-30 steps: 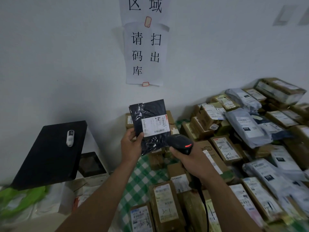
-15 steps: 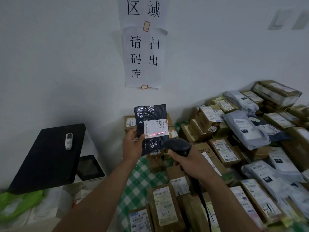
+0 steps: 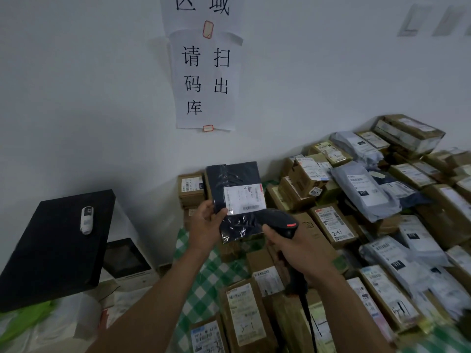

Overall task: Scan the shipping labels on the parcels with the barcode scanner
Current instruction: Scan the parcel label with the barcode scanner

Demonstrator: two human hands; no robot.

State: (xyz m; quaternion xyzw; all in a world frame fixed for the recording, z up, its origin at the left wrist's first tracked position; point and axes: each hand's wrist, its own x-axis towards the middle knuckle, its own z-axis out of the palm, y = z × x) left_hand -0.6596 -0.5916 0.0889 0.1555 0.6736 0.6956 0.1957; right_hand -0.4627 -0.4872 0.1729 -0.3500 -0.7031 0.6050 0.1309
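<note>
While the left hand (image 3: 204,225) pinches the lower left edge of the black parcel (image 3: 234,174), thumb on its front, the parcel is held upright above the table (image 3: 204,284). The right hand (image 3: 298,250) grips the barcode scanner (image 3: 279,221), fingers curled round its handle, head just beside the lower right corner of the shipping label (image 3: 244,198). The red scan line present half a second earlier no longer crosses the label.

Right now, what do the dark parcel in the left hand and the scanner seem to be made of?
The dark parcel looks like thin glossy plastic film: it wrinkles and glints. The barcode scanner seems hard black plastic: smooth moulded shell, red mark.
</note>
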